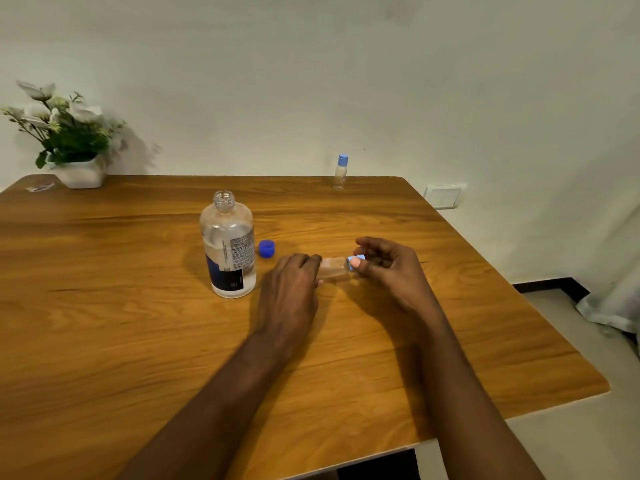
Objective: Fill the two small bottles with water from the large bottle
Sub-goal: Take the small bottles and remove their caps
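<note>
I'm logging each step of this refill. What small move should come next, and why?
Probably twist the cap off the held bottle. The left hand grips its body, which lies sideways, the right hand pinches the cap, and the large bottle already stands open. I cannot tell whether the held bottle has water in it; if it does, tighten the cap instead.

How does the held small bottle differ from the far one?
The held bottle lies sideways; the far bottle stands upright. The held bottle is gripped by the left hand, its cap pinched by the right hand; the far bottle is untouched. Both are clear with light-blue caps.
</note>
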### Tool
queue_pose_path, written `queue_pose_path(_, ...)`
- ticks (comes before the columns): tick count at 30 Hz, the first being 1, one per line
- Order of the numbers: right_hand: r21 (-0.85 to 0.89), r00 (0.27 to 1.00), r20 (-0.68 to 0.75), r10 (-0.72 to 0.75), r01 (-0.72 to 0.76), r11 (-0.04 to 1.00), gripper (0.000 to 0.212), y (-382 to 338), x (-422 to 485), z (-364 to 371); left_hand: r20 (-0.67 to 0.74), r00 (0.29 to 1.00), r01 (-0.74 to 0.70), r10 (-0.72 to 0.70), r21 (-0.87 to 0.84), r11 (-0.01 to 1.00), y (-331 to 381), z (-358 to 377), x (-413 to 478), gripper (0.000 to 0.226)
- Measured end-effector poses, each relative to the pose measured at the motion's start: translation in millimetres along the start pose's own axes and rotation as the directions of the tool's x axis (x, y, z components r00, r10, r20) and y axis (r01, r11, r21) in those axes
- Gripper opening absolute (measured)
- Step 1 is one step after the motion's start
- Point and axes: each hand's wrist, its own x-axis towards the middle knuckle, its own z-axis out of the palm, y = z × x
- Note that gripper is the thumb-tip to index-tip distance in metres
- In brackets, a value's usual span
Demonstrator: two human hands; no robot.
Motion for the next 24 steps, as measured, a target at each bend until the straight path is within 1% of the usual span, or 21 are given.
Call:
queue_pose_path(2,0.055,0.997,-0.050,0.061,-0.058,0.997,0.027,-1.5,0.1,-0.4,0.004,1.000,0.008,-0.008,-0.007,1.000,1.0,0.2,-0.6,0.045)
queue_pose_path(3,0.056,0.994,-0.071,0.082,-0.078,0.995,0.031,-1.9,-0.3,-0.4,0.007,1.000,0.013,-0.012,-0.011,1.000,1.3,0.5,-0.8,0.046)
queue_pose_path(4,0.028,0.992,-0.078,0.101,-0.099,0.995,0.041,-0.5,0.1,-0.1,0.010,1.000,0.015,-0.015,-0.012,1.000,1.3,0.7,-1.3,0.046)
queue_pose_path(5,-0.018,0.991,-0.066,0.120,-0.121,0.992,0.046,-0.7,-0.6,0.6,0.011,1.000,0.017,-0.017,-0.012,1.000,1.3,0.9,-1.5,0.046)
queue_pose_path(6,-0.050,0.990,-0.050,0.131,-0.134,0.990,0.045,-0.3,-1.3,1.1,0.012,1.000,0.019,-0.019,-0.013,1.000,1.0,0.9,-1.7,0.046)
queue_pose_path(8,-0.056,0.990,-0.012,0.139,-0.140,0.989,0.035,-0.7,-2.7,0.7,0.013,1.000,0.021,-0.021,-0.011,1.000,0.5,1.1,-2.0,0.046)
queue_pose_path(10,0.015,0.991,0.035,0.133,-0.133,0.991,0.018,-2.3,-2.2,-1.6,0.013,1.000,0.027,-0.027,-0.012,1.000,-0.2,1.3,-1.9,0.045)
queue_pose_path(11,0.063,0.990,0.058,0.128,-0.131,0.989,0.014,-3.5,-1.7,-3.2,0.011,0.999,0.034,-0.034,-0.019,0.999,-0.6,1.2,-1.8,0.045)
queue_pose_path(13,0.097,0.990,0.085,0.113,-0.121,0.988,0.029,-4.1,-0.7,-4.1,0.009,0.999,0.050,-0.049,-0.030,0.998,-1.1,1.2,-1.2,0.045)
queue_pose_path(14,0.085,0.990,0.086,0.108,-0.115,0.990,0.034,-3.9,-0.3,-4.0,0.013,0.998,0.056,-0.056,-0.034,0.998,-1.4,1.3,-1.1,0.045)
queue_pose_path(15,0.077,0.990,0.074,0.116,-0.122,0.990,0.033,-4.8,-0.7,-2.9,0.016,0.998,0.060,-0.060,-0.035,0.998,-1.3,1.4,-0.7,0.045)
queue_pose_path(17,0.043,0.988,0.037,0.149,-0.150,0.988,0.019,-6.5,-2.4,-1.9,0.016,0.998,0.058,-0.057,-0.033,0.998,-1.2,1.7,-0.6,0.046)
queue_pose_path(19,-0.047,0.986,0.013,0.167,-0.166,0.985,0.037,-5.4,-3.4,-0.6,0.017,0.999,0.051,-0.051,-0.025,0.998,-0.9,2.4,-0.9,0.046)
queue_pose_path(20,-0.079,0.985,0.019,0.174,-0.172,0.982,0.042,-4.3,-3.1,0.4,0.018,0.999,0.048,-0.047,-0.019,0.999,-0.7,2.6,-1.0,0.046)
queue_pose_path(22,-0.086,0.984,0.039,0.174,-0.170,0.982,0.040,-4.0,-3.7,1.0,0.019,0.999,0.039,-0.039,-0.009,0.999,-0.7,3.2,-1.3,0.047)
queue_pose_path(24,-0.048,0.982,0.067,0.177,-0.174,0.984,0.030,-3.4,-3.0,0.6,0.021,0.999,0.038,-0.037,-0.008,0.999,-1.1,3.6,-2.1,0.047)
